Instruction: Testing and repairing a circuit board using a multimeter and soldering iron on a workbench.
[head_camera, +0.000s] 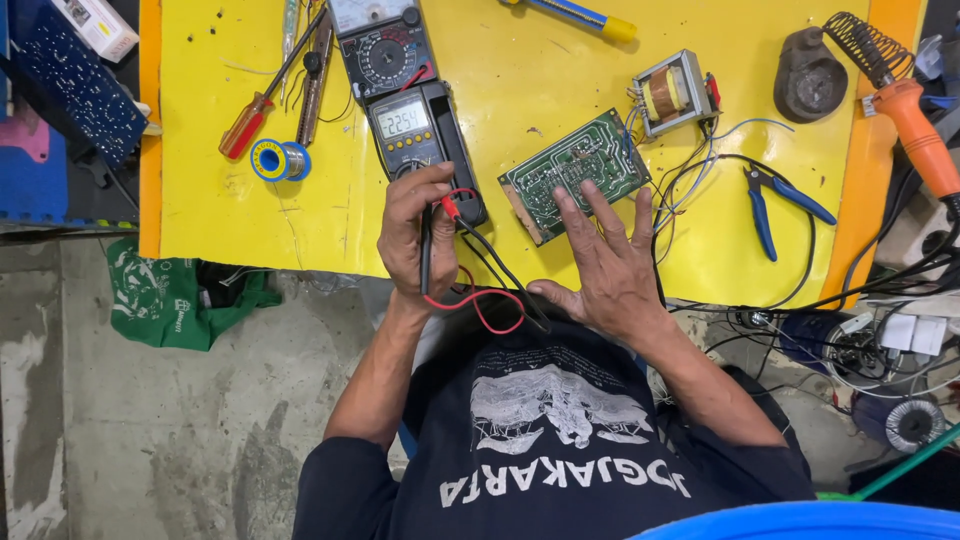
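Looks like probing prep: left hand is clamped on the probes near the meter, right hand lies open, fingertips on the board, centre-right. Next, tips need careful placing on solder pads.

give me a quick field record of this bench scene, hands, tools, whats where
surface: yellow table
left hand: left hand grips the red and black probe leads beside the digital multimeter
right hand: right hand spread flat, fingertips on the near edge of the green circuit board
behind meter: analog meter
left side: red-handled screwdriver, solder spool
right side: small transformer, blue-handled pliers, orange soldering iron
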